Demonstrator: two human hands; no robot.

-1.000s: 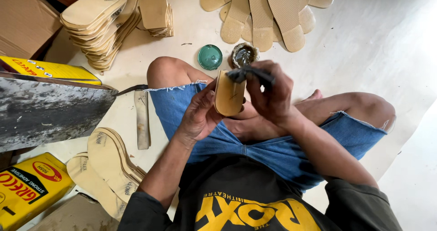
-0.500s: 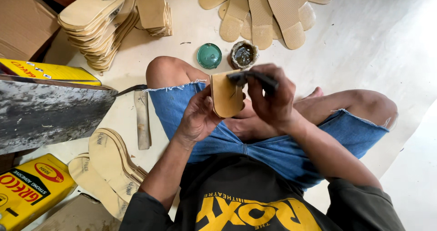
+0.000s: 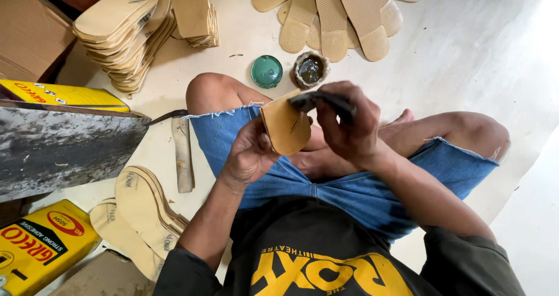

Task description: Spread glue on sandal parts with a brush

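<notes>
Soft daylight is washing the pale floor [image 3: 477, 57], seemingly coming from the right, where it is glaring almost white. Shadows are staying faint. Edges are bending with wide-angle distortion, and the right hand [image 3: 349, 127] is blurring slightly.

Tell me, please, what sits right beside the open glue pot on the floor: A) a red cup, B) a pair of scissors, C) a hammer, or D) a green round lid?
D: the green round lid lies on the floor just next to the open glue pot, beyond the person's knee.
</notes>
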